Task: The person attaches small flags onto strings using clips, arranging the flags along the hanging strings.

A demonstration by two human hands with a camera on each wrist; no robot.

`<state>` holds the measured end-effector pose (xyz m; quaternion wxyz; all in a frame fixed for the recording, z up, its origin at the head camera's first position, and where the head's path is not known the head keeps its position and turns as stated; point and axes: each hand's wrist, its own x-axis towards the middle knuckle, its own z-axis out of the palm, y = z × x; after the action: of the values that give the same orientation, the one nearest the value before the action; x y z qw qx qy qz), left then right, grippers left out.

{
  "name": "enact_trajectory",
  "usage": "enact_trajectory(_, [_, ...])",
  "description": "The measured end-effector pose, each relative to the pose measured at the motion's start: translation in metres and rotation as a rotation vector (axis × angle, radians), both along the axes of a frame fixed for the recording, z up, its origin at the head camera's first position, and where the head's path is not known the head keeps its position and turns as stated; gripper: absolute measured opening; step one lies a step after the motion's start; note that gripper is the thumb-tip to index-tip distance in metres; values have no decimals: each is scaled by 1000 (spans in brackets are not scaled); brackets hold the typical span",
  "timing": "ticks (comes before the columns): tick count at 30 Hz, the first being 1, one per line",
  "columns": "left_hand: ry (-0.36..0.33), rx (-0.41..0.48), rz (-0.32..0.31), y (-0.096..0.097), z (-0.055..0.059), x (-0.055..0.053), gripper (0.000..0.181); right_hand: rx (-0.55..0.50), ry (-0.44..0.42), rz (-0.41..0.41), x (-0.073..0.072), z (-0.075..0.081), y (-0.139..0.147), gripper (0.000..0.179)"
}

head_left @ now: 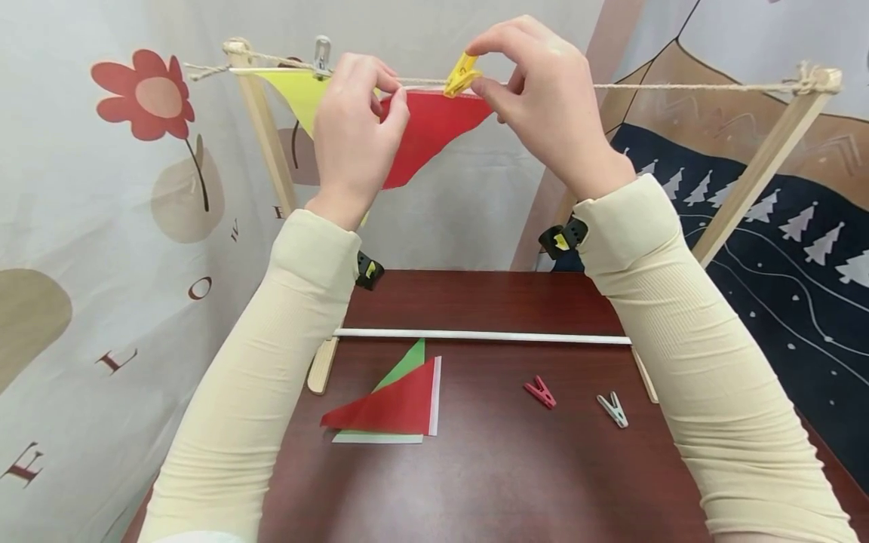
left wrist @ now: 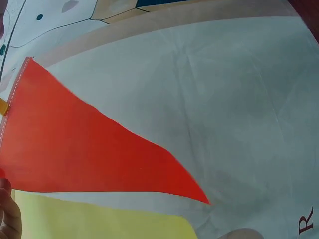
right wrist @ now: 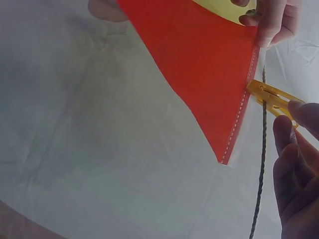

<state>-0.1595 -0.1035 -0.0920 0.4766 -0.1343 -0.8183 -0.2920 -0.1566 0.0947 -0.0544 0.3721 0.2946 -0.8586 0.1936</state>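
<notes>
My left hand pinches the upper left corner of a red pennant up at the rope. In my right hand, thumb and fingers pinch the handles of a yellow clothespin. Its tip sits over the stitched top edge of the red pennant in the right wrist view, with the rope passing by the clip. Left of my left hand hangs a yellow pennant, partly hidden, with a pale clothespin above it on the rope.
A red pennant overlaps a green pennant on the brown table. To their right lie a red clothespin and a pale clothespin. Wooden posts bear the rope; a white rod crosses low between them.
</notes>
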Motion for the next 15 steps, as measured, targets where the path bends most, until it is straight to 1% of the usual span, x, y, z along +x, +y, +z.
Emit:
enact_trajectory(8, [-21, -45, 19, 0, -1, 2, 26, -26, 24, 35, 1, -2, 1, 35])
enact_trajectory(15, [-13, -59, 32, -1, -2, 3, 27, -39, 13, 42, 1, -2, 1, 35])
